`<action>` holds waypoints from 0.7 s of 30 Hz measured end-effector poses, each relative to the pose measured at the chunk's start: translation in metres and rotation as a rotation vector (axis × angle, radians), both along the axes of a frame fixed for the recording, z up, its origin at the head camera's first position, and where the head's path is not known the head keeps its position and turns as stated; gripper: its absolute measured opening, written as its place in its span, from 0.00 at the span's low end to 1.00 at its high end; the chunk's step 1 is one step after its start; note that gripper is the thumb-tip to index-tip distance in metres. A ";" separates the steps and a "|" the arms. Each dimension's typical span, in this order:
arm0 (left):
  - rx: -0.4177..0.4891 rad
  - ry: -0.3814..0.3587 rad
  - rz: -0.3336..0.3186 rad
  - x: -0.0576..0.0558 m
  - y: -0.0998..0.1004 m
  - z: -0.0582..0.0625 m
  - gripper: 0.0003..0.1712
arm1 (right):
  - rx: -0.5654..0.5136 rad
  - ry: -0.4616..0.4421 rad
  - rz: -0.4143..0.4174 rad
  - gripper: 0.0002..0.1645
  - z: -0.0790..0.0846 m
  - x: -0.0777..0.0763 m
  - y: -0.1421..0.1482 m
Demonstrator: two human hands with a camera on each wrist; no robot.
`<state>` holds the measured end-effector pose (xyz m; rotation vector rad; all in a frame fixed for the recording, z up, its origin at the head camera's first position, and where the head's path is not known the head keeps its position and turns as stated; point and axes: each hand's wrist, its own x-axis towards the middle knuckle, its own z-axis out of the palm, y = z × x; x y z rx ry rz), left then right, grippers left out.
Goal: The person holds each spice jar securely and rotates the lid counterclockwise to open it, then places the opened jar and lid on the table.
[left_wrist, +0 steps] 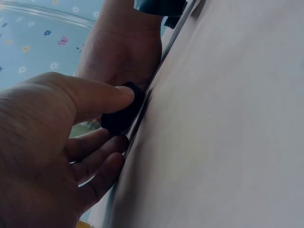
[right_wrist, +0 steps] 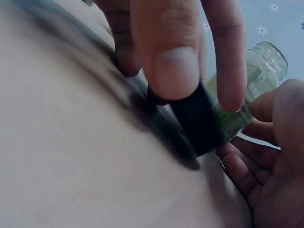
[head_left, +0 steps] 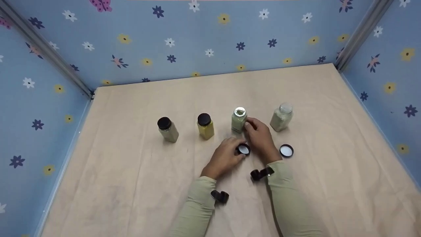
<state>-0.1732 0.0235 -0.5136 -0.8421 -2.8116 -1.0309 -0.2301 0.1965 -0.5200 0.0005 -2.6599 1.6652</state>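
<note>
My left hand [head_left: 227, 154] pinches a black jar cap [head_left: 243, 149] between thumb and fingers, low over the cloth. The cap's white inner side faces up. In the left wrist view the thumb presses on the dark side of the cap [left_wrist: 122, 111]. My right hand [head_left: 261, 136] holds the lower right side of a green spice jar [head_left: 238, 122], which stands upright with its mouth uncovered. Thumb and fingers of the right hand [right_wrist: 280, 152] lie against the glass jar [right_wrist: 237, 111] in the right wrist view.
A pale-powder jar [head_left: 281, 119], uncapped, stands at the right. Before it lies another upturned black cap [head_left: 286, 150]. To the left stand a yellow jar [head_left: 206, 128] and a grey-green jar [head_left: 169, 131], both black-capped. Flowered blue panels [head_left: 210, 36] border the cloth-covered table [head_left: 108, 158].
</note>
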 end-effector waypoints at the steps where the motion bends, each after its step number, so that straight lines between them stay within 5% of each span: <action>1: -0.006 0.005 0.001 0.000 0.000 0.000 0.25 | 0.003 0.001 0.000 0.23 0.000 0.000 0.000; 14: 0.067 0.037 -0.015 -0.001 -0.003 0.001 0.24 | 0.006 0.043 -0.036 0.22 0.000 0.002 -0.003; 21: 0.118 0.003 0.068 0.000 -0.007 0.002 0.17 | -0.039 0.084 -0.145 0.14 0.003 0.005 -0.008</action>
